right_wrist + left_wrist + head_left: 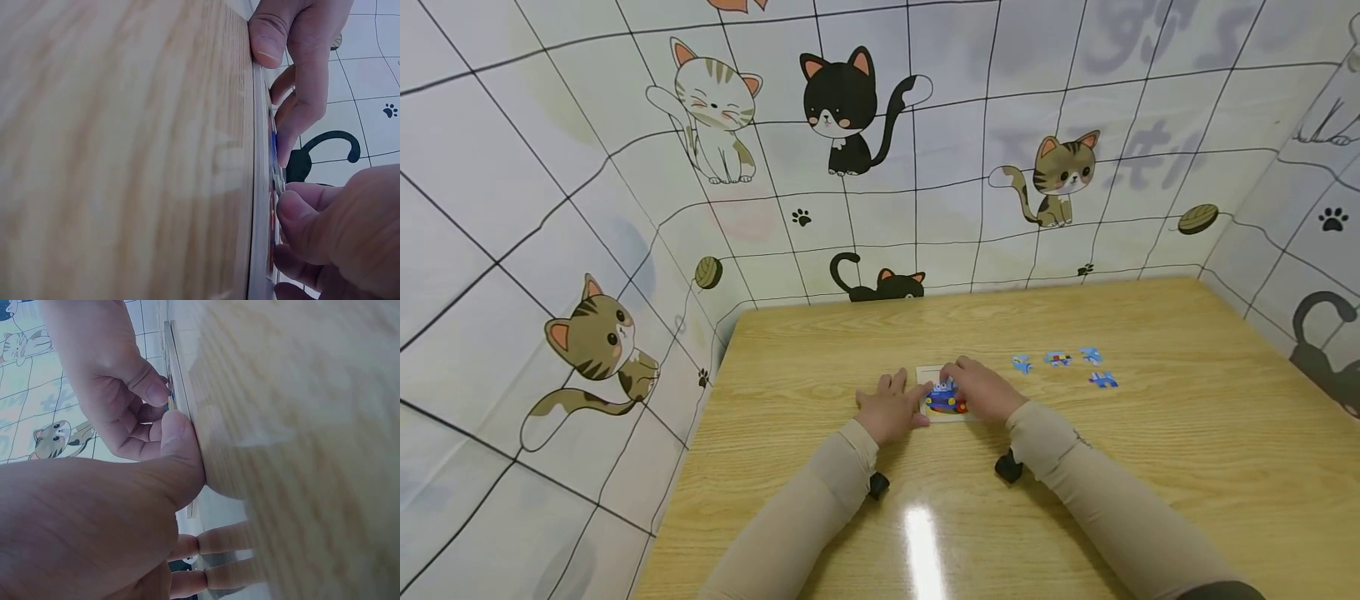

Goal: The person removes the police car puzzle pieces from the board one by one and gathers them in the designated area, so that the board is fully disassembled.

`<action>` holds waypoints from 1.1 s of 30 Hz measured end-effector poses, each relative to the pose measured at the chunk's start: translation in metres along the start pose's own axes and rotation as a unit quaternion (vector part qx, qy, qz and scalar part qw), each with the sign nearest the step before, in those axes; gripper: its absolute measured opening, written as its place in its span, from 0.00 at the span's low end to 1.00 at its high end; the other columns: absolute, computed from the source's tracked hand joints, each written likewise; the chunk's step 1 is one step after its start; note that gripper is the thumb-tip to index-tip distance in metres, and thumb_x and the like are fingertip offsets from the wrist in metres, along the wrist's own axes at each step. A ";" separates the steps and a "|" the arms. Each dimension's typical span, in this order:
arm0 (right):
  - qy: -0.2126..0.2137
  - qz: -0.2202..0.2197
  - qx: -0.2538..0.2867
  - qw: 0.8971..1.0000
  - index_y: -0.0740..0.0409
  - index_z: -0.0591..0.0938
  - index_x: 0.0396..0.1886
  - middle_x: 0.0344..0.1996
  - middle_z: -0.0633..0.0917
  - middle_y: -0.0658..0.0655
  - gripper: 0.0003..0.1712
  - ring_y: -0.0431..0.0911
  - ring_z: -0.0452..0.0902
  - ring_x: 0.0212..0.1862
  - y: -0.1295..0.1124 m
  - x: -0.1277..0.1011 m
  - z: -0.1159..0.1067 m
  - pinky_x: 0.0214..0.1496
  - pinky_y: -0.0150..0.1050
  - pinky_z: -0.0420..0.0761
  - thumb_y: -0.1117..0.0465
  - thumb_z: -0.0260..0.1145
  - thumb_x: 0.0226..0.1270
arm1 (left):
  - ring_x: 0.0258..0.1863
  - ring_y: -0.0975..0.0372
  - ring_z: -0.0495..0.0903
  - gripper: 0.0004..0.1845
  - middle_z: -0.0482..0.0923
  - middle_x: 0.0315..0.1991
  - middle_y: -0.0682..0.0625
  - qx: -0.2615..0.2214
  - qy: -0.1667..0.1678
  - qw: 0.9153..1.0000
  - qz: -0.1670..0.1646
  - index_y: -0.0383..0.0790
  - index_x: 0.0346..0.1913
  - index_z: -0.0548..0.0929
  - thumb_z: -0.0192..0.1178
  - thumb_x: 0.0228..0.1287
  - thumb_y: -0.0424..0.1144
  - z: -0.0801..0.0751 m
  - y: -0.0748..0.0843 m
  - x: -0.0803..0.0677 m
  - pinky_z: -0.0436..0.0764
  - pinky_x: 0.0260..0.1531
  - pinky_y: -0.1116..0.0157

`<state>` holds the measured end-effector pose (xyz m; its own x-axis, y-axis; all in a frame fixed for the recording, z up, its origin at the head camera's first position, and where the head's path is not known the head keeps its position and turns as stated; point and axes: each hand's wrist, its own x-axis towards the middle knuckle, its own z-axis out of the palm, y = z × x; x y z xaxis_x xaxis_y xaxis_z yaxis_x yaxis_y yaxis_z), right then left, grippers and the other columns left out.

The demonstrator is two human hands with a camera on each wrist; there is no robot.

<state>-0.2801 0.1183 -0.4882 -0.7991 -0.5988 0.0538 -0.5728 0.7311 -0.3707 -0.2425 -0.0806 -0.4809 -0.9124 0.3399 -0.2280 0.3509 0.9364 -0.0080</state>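
A small white puzzle board [927, 375] lies flat on the wooden table [1150, 467], with a blue and red picture [945, 402] partly assembled in it. My left hand [892, 407] rests flat on the table beside the board's left edge, and its thumb [179, 447] presses down there. My right hand [979, 387] covers the board's upper right part with curled fingers. In the right wrist view its thumb [294, 212] and a finger pinch a puzzle piece [277, 178] at the board's face [259, 187].
Several loose blue puzzle pieces [1057, 359] lie on the table to the right of the board, one [1102, 380] slightly nearer me. Cat-patterned walls [850, 150] close in the table at the back and both sides. Both forearms [820, 508] cross the near table.
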 end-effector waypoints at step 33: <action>0.016 -0.005 0.072 0.997 0.64 0.71 0.63 0.51 0.76 0.58 0.22 0.50 0.73 0.51 0.033 -0.019 -0.012 0.57 0.51 0.75 0.69 0.58 0.70 | 0.67 0.49 0.58 0.33 0.51 0.74 0.46 0.011 0.002 1.000 -0.001 0.70 0.75 0.52 0.42 0.68 0.65 0.001 0.001 -0.001 0.71 0.49 0.33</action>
<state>-0.2857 0.1575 -0.4906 -0.8004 -0.5933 0.0865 -0.5502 0.6696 -0.4989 -0.2409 -0.0798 -0.4812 -0.9141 0.3376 -0.2247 0.3527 0.9353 -0.0295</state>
